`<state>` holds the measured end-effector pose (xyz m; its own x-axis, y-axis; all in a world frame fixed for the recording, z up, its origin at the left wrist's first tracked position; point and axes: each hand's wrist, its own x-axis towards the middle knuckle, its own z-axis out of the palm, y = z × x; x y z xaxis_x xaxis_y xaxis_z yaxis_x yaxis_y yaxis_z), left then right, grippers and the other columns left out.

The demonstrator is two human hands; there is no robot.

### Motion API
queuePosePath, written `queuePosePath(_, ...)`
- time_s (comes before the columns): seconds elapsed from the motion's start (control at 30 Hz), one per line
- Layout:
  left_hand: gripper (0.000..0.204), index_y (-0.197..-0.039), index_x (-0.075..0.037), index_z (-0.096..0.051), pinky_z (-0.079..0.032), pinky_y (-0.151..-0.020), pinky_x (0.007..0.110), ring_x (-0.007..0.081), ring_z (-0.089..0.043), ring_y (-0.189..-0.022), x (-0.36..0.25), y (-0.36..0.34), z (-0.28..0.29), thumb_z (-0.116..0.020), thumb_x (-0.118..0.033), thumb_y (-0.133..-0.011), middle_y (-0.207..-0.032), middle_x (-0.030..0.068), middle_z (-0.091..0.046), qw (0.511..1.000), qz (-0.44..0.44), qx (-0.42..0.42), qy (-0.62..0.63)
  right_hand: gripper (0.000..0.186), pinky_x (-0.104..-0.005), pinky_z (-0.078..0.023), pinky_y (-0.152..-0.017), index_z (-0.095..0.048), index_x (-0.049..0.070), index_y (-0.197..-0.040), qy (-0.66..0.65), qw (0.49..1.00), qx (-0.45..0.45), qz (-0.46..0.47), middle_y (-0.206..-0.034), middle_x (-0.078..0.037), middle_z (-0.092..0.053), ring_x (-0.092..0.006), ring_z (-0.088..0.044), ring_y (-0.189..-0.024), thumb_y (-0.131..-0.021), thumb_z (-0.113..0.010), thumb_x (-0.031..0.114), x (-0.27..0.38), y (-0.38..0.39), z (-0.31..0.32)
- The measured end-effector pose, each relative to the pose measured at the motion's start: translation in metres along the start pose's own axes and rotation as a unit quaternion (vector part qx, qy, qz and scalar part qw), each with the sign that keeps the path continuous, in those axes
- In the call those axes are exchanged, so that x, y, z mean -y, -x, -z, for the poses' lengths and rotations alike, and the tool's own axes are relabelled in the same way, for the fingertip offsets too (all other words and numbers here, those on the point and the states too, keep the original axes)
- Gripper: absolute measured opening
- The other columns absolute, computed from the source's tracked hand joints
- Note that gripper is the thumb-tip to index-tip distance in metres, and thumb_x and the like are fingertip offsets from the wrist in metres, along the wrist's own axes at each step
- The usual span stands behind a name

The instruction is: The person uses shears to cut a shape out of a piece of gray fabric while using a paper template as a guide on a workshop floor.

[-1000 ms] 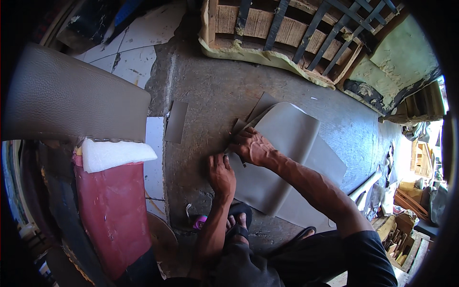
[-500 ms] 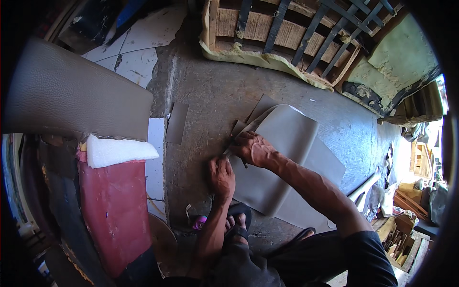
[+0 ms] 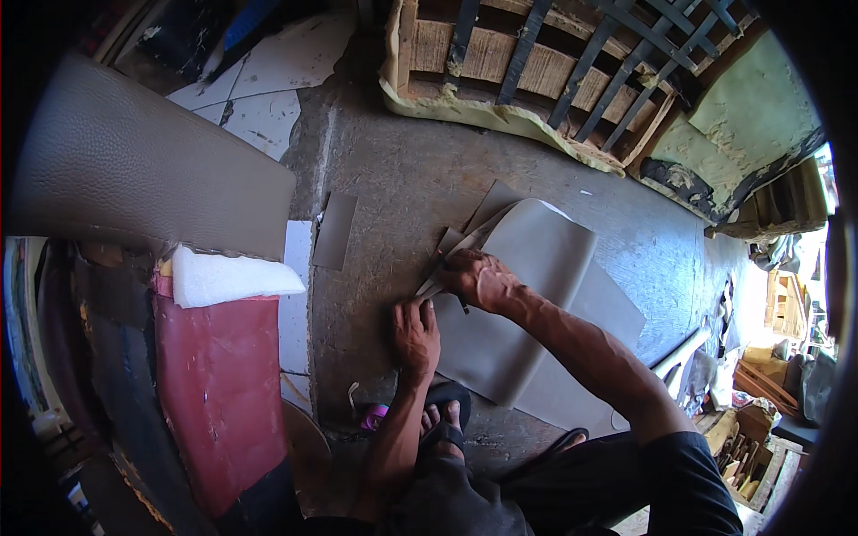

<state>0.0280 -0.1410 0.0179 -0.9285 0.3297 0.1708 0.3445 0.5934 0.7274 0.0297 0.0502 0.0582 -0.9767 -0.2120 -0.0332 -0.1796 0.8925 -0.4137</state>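
Note:
A folded grey-brown sheet (image 3: pixel 516 341) of smooth upholstery material lies on the floor, with smaller pieces beneath its upper left corner and an offcut (image 3: pixel 334 230) apart to the left. My right hand (image 3: pixel 483 281) is closed around a slim dark tool (image 3: pixel 464 306), mostly hidden, at the sheet's left edge. Just below it, my left hand (image 3: pixel 415 335) has its fingers bent together on the narrow tip of that edge, pressing or pinching it.
Left are a brown padded panel (image 3: pixel 143 161), maroon upholstery (image 3: pixel 214 393) and white foam (image 3: pixel 228 277). A wooden furniture frame (image 3: pixel 509 58) with straps and worn foam (image 3: pixel 733 116) lies above. Scrap wood (image 3: pixel 764 384) fills the right. A pink roll (image 3: pixel 374 416) sits beside my sandalled foot (image 3: pixel 447 415).
My right hand has shifted slightly down and right along the sheet's edge, and my left hand slightly down. The surroundings at the left have shifted a little in the picture.

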Motion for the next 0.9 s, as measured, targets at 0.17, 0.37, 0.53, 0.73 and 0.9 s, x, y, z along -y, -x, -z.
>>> queuePosePath(0.17, 0.009, -0.095, -0.004, -0.063, -0.05, -0.077, 0.042, 0.0336, -0.061, -0.089, 0.005, 0.006, 0.003, -0.066, -0.01, -0.09, -0.096, 0.0144, -0.061, 0.998, -0.008, -0.012, 0.054, 0.03, -0.0431, -0.054, -0.082, -0.069, 0.009, -0.107, 0.022, 1.0, -0.016, 0.011, -0.104, -0.014, -0.064, -0.0324, -0.061, -0.104, -0.077, -0.066, 0.015, 0.001, 0.004, -0.008)
queuePosePath(0.37, 0.008, -0.096, -0.004, -0.064, -0.05, -0.077, 0.042, 0.0329, -0.061, -0.089, 0.005, 0.008, 0.006, -0.066, -0.01, -0.09, -0.094, 0.0132, -0.062, 0.999, -0.007, 0.011, 0.051, 0.028, -0.0423, -0.054, -0.083, -0.07, 0.01, -0.103, 0.062, 0.997, -0.036, 0.011, -0.098, -0.012, -0.063, -0.031, -0.061, -0.102, -0.077, -0.064, 0.015, 0.004, 0.004, -0.009)
queuePosePath(0.53, 0.016, -0.105, -0.004, -0.065, -0.05, -0.079, 0.042, 0.035, -0.061, -0.093, 0.005, 0.007, 0.007, -0.063, -0.013, -0.092, -0.101, 0.0165, -0.061, 1.0, 0.01, -0.015, 0.004, 0.026, -0.0418, -0.053, -0.085, -0.069, 0.01, -0.103, 0.046, 0.998, -0.033, 0.002, -0.096, -0.013, -0.062, -0.031, -0.061, -0.101, -0.078, -0.063, 0.015, 0.011, -0.002, -0.001)
queuePosePath(0.73, 0.016, -0.106, -0.004, -0.066, -0.05, -0.081, 0.043, 0.0351, -0.06, -0.095, 0.005, 0.007, 0.0, -0.062, -0.013, -0.094, -0.104, 0.0174, -0.06, 0.999, 0.02, -0.028, -0.001, 0.031, -0.0414, -0.052, -0.087, -0.067, 0.011, -0.111, 0.047, 0.999, -0.012, -0.023, -0.113, -0.014, -0.064, -0.0311, -0.06, -0.105, -0.083, -0.064, 0.023, 0.003, -0.011, -0.003)
queuePosePath(0.9, 0.016, -0.105, -0.002, -0.066, -0.05, -0.08, 0.042, 0.0343, -0.06, -0.095, 0.006, 0.006, 0.003, -0.061, -0.012, -0.094, -0.103, 0.0171, -0.06, 1.0, 0.01, -0.028, -0.005, 0.029, -0.0412, -0.053, -0.081, -0.069, 0.007, -0.107, -0.119, 0.992, -0.038, -0.036, -0.102, -0.017, -0.068, -0.0337, -0.064, -0.097, -0.091, -0.062, 0.03, 0.03, -0.039, 0.023)
